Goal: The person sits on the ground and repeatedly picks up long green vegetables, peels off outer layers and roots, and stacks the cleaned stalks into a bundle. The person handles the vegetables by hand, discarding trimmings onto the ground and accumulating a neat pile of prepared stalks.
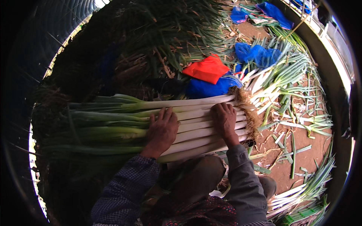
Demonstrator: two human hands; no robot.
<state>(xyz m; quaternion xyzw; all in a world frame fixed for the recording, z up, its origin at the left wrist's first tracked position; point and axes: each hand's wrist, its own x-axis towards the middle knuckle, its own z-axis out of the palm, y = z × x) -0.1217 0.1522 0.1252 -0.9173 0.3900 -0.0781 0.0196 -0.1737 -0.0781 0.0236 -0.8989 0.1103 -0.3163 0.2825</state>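
A row of long leeks [195, 124] lies side by side in front of me, green leaves towards the left and brown roots [250, 118] at the right. My left hand [163, 128] rests palm down across the stalks near where white turns to green, its fingers slightly bent. Closer to the root end, my right hand [224, 120] lies over the white stalks with its fingers curled down onto them. The undersides of both hands are hidden, and the leaf tips fade into dark shadow.
Beyond the leeks lie a red cloth or bag [208, 69] and a blue bag [213, 87]. More leeks [282, 76] are piled at the upper right, partly under blue netting [257, 55]. Leaf scraps litter the soil at right. A green crate [302, 214] sits at the lower right.
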